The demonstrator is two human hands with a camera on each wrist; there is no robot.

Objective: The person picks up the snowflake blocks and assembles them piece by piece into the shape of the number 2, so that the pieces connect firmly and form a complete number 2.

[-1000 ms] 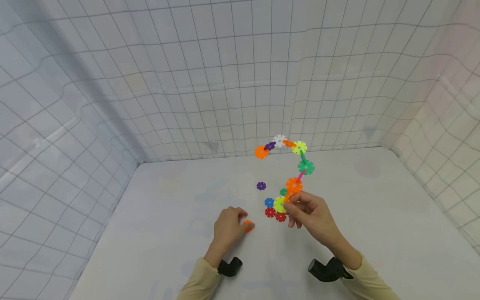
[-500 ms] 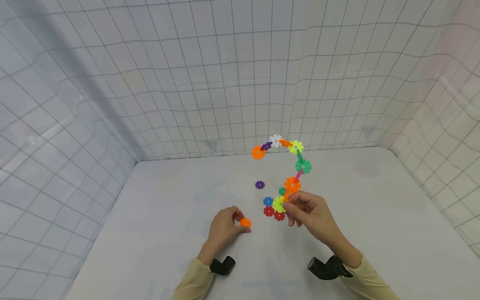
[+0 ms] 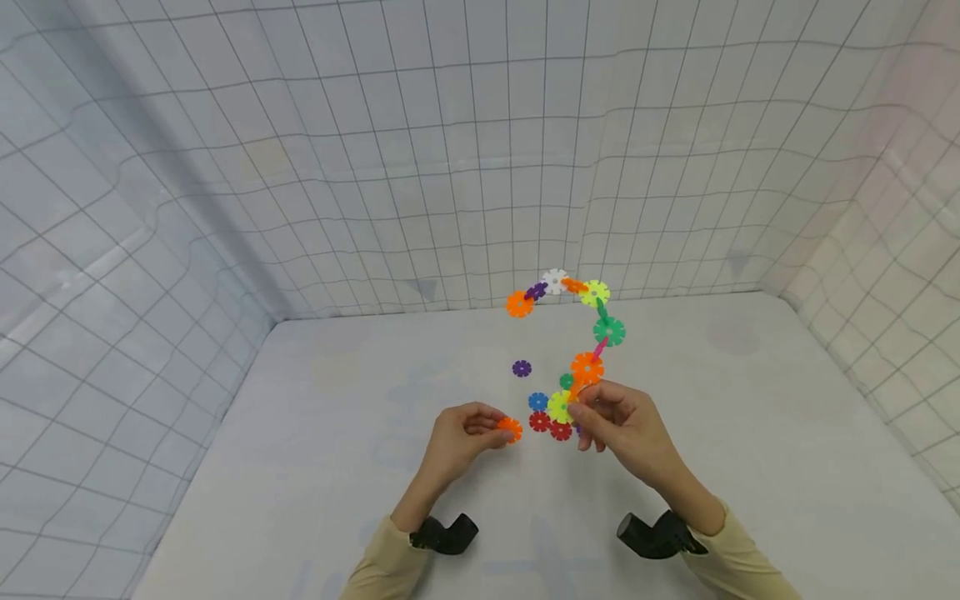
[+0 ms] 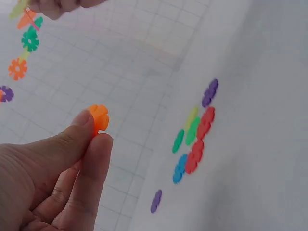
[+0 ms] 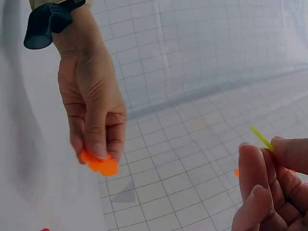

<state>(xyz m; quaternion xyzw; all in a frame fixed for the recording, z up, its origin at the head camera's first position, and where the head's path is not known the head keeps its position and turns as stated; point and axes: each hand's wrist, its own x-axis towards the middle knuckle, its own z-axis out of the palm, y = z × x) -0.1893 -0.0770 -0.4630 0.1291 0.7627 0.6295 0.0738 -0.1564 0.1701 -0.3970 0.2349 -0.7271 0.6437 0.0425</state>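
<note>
Between thumb and fingers my left hand (image 3: pixel 459 437) pinches a loose orange snowflake disc (image 4: pixel 100 118), raised off the table. To its right, my right hand (image 3: pixel 626 432) grips a curved chain of interlocked snowflake discs (image 3: pixel 609 332) near its lower end. The lowest disc of that chain is a yellow-green one (image 3: pixel 558 407), seen edge-on in the right wrist view beside the thumb. From there the chain rises through orange, pink, green, yellow, white and purple discs to an orange end disc (image 3: pixel 519 304). My right fingers hide part of the lower orange link.
Several loose discs lie on the white table (image 3: pixel 337 483) beyond and between the hands: a purple one (image 3: pixel 522 368), a blue one (image 3: pixel 537 402), two red ones (image 4: pixel 206 123) and a green one (image 4: pixel 178 141). A grid-patterned sheet (image 3: pixel 480 167) hangs behind and at the sides.
My left hand has taken up the orange disc from the table and moved it up and right, towards the chain. The right hand and chain stay nearly still.
</note>
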